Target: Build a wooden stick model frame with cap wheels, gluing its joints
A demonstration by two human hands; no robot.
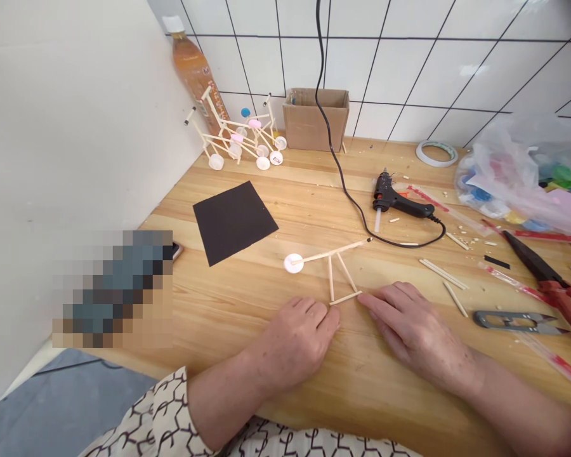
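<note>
A small wooden stick frame [332,277] lies in front of me. One long stick runs across its far side, and two struts join that to a short near stick. A white round disc [294,263] sits at the left end of the long stick, and the right end has a dark tip. My left hand [297,336] is curled, thumb and forefinger closed at the left end of the short stick. At the other end of that stick are the fingertips of my right hand [412,333], held close together. The undersides of both hands are hidden.
Behind stand several stick-and-cap model bikes [238,136], a tea bottle [195,70] and a cardboard box [316,120]. Black card [235,222] lies left. On the right are a glue gun [400,202], tape [436,153], snips [514,321], red-handled pliers [547,273] and loose sticks [443,274].
</note>
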